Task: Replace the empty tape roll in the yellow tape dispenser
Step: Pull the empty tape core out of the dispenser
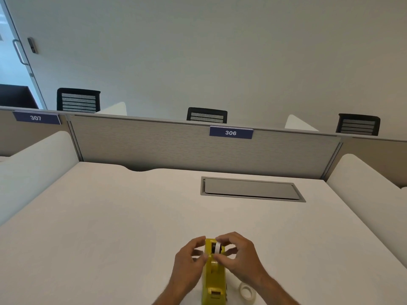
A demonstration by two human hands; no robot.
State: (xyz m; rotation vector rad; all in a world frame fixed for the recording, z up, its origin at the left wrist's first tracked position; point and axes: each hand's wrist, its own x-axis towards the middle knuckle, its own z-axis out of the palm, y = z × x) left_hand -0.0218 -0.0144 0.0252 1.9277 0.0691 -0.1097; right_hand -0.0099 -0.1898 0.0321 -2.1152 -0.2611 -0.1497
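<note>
Yellow tape dispenser (214,276) stands on the white desk (110,227), well in front of the grey hatch (251,189). My left hand (189,263) grips its side; right hand (240,258) pinches the white core (218,248) in it. A tape roll (247,291) lies just right of the dispenser.
</note>
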